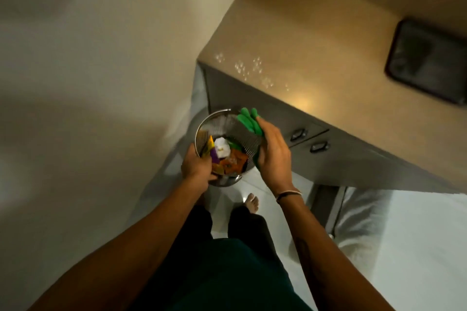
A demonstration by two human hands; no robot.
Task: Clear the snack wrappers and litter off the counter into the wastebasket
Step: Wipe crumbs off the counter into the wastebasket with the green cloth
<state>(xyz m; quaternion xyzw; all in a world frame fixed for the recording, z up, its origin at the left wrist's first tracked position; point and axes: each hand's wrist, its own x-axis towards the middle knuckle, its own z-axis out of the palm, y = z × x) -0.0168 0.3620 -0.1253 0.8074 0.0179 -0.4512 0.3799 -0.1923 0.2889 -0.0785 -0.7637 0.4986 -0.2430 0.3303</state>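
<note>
while the person stands barefoot beside the counter (316,40), the wastebasket (225,118) sits lifted between both hands, just below and in front of the counter's corner. it is a round metal mesh bin with a shiny rim, and its wall reads as fine perforated steel, grey and slightly glinting. inside lies a jumble of snack wrappers (231,161): orange and brown foil-like packets, a purple and yellow one against the left wall, a crumpled white piece (222,149) in the middle, and a bit of green.

the left hand (197,166) is curled around the near left rim, fingers closed on the edge and partly over the wrappers. the right hand (273,151) presses against the right side of the bin, fingers bent, and it clutches something bright green (247,121) that sticks up past the rim in finger-like lobes; it looks smooth and rubbery, but what exactly it is i cannot tell. a thin band (288,193) circles the right wrist.

the counter top is a smooth, matte beige slab with a scatter of small pale specks (250,67) near its corner and a warm reflected glow by the edge. a dark rectangular tray (427,60) with rounded corners rests farther right on it. below, grey drawer fronts carry two dark metal handles (309,140). the floor (417,247) is pale and glossy.
</note>
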